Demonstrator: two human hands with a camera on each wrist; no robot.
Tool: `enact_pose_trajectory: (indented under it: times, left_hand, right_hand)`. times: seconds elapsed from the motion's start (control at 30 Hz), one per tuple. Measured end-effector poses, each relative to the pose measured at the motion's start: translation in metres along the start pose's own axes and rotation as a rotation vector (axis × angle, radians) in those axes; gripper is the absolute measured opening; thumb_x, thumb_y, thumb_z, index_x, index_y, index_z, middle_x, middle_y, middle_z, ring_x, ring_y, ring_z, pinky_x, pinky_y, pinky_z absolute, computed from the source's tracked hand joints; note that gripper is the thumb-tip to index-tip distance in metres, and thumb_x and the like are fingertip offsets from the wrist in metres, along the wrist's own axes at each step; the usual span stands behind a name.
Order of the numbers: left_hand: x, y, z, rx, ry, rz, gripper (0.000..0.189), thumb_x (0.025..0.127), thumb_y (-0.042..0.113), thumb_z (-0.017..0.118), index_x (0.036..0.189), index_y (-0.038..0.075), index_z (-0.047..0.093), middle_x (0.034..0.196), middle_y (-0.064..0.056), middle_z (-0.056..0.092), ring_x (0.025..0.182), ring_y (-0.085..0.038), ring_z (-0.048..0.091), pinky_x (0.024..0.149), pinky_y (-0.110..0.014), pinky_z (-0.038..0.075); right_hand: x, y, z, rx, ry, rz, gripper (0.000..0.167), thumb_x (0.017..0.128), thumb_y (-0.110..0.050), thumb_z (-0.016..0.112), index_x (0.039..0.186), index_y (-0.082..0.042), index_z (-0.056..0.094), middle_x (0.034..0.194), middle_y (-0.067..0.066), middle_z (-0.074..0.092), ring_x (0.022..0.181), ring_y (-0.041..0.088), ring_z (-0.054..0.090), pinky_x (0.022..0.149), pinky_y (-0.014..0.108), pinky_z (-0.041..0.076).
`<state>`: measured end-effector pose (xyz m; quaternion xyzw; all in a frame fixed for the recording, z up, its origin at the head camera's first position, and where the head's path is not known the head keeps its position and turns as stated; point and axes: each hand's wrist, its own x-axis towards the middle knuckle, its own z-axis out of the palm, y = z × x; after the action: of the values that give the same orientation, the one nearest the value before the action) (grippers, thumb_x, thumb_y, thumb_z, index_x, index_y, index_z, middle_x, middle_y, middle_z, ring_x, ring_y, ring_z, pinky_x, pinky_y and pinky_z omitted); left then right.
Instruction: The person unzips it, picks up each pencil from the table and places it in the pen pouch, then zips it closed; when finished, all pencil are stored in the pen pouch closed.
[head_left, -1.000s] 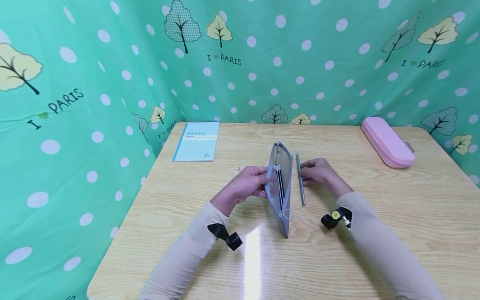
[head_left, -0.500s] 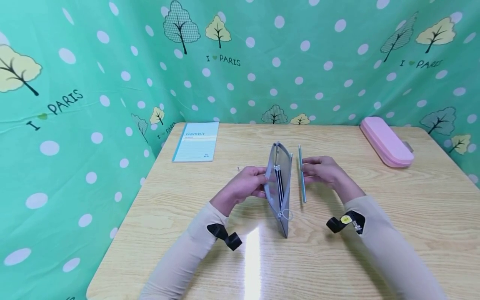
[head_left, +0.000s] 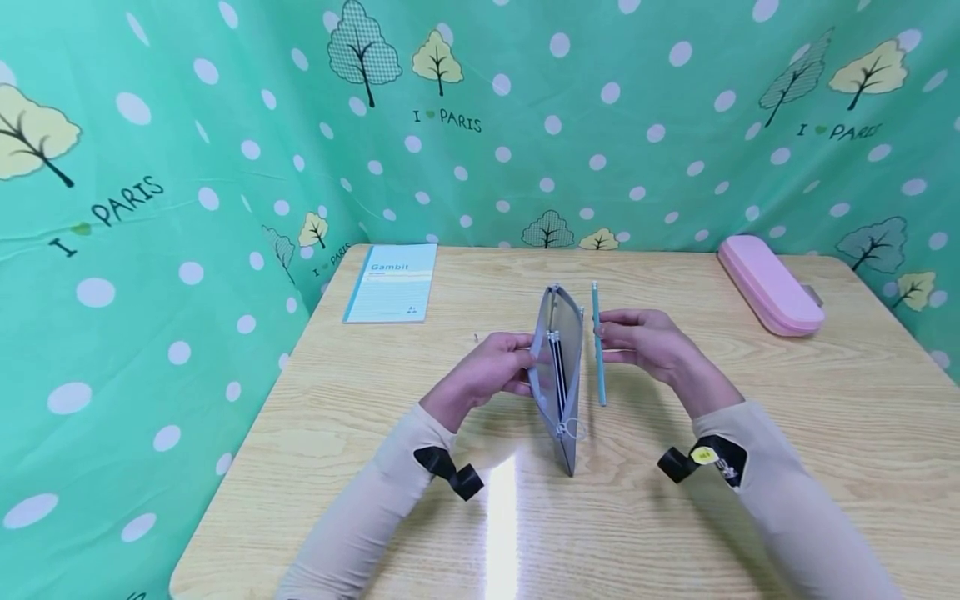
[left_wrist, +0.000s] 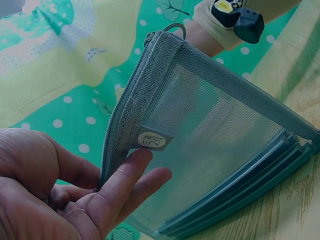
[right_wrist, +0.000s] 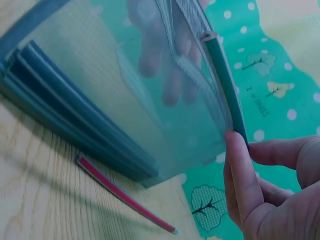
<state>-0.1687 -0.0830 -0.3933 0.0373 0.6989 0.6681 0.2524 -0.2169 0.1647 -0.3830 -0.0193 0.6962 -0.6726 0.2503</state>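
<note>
My left hand (head_left: 491,367) grips the side of a grey mesh zip pouch (left_wrist: 200,130), which stands on its edge with its mouth open. Dark pencils (head_left: 559,371) lie inside, along the bottom, and show through the mesh in both wrist views. Just right of the pouch, my right hand (head_left: 647,342) pinches a blue-green pencil (head_left: 601,379) between thumb and fingers. In the right wrist view that pencil's upper end is level with the pouch's zip edge. A red pencil (right_wrist: 125,197) lies on the table along the foot of the pouch.
A light blue notebook (head_left: 392,283) lies at the back left of the wooden table (head_left: 360,392). At the back right is a pink pencil case (head_left: 771,287). A polka-dot curtain (head_left: 480,183) hangs behind and to the left.
The right hand has lifted the blue-green pencil from the table beside the pouch and turned it more upright in the view. The left hand and pouch have stayed put.
</note>
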Motion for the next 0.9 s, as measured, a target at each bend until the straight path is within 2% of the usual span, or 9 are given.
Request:
enact_pose_trajectory:
  times: [0.13, 0.23, 0.33, 0.53, 0.77, 0.9]
  left_hand:
    - [0.000, 0.000, -0.001, -0.004, -0.005, 0.001, 0.044, 0.107, 0.001, 0.043, 0.150, -0.008, 0.045, 0.138, -0.029, 0.061, 0.105, -0.035, 0.073, 0.075, -0.026, 0.065]
    - [0.000, 0.001, -0.001, 0.007, -0.002, 0.002, 0.042, 0.107, 0.002, 0.044, 0.148, -0.008, 0.048, 0.132, -0.030, 0.064, 0.097, -0.029, 0.075, 0.073, -0.026, 0.065]
    - [0.000, 0.001, -0.002, 0.009, -0.004, 0.000, 0.042, 0.107, 0.002, 0.044, 0.147, -0.008, 0.049, 0.133, -0.029, 0.064, 0.095, -0.027, 0.075, 0.074, -0.025, 0.065]
    - [0.001, 0.001, -0.002, 0.003, -0.007, -0.005, 0.043, 0.106, 0.001, 0.043, 0.149, -0.008, 0.047, 0.139, -0.027, 0.061, 0.100, -0.030, 0.075, 0.075, -0.026, 0.065]
    - [0.001, 0.002, -0.002, 0.003, -0.011, 0.003, 0.041, 0.107, 0.004, 0.046, 0.146, -0.007, 0.052, 0.123, -0.029, 0.069, 0.091, -0.022, 0.075, 0.080, -0.032, 0.066]
    - [0.001, 0.003, -0.002, 0.002, -0.011, 0.000, 0.040, 0.107, 0.004, 0.046, 0.145, -0.007, 0.053, 0.122, -0.028, 0.070, 0.088, -0.018, 0.073, 0.080, -0.032, 0.066]
  right_hand:
    - [-0.003, -0.002, 0.005, 0.038, -0.014, -0.012, 0.056, 0.103, -0.001, 0.056, 0.148, 0.020, 0.031, 0.097, 0.000, 0.063, 0.084, 0.008, 0.066, 0.079, 0.022, 0.063]
    - [-0.006, -0.003, 0.008, 0.056, -0.024, -0.022, 0.057, 0.103, -0.001, 0.055, 0.149, 0.020, 0.029, 0.097, 0.000, 0.063, 0.084, 0.008, 0.066, 0.079, 0.022, 0.063]
    - [-0.008, -0.005, 0.013, 0.059, -0.032, -0.033, 0.058, 0.103, -0.001, 0.055, 0.149, 0.021, 0.028, 0.097, -0.001, 0.063, 0.085, 0.008, 0.066, 0.079, 0.022, 0.063]
    - [-0.013, -0.010, 0.021, 0.069, -0.029, -0.063, 0.059, 0.103, -0.002, 0.056, 0.150, 0.020, 0.028, 0.099, -0.001, 0.066, 0.088, 0.010, 0.067, 0.080, 0.023, 0.063]
    - [-0.014, -0.014, 0.032, 0.067, 0.008, -0.072, 0.059, 0.103, -0.001, 0.056, 0.151, 0.019, 0.028, 0.108, 0.004, 0.065, 0.093, 0.010, 0.068, 0.083, 0.023, 0.063]
    - [-0.014, -0.015, 0.035, 0.068, 0.018, -0.068, 0.058, 0.104, -0.001, 0.055, 0.152, 0.018, 0.028, 0.108, 0.003, 0.065, 0.091, 0.009, 0.068, 0.082, 0.023, 0.063]
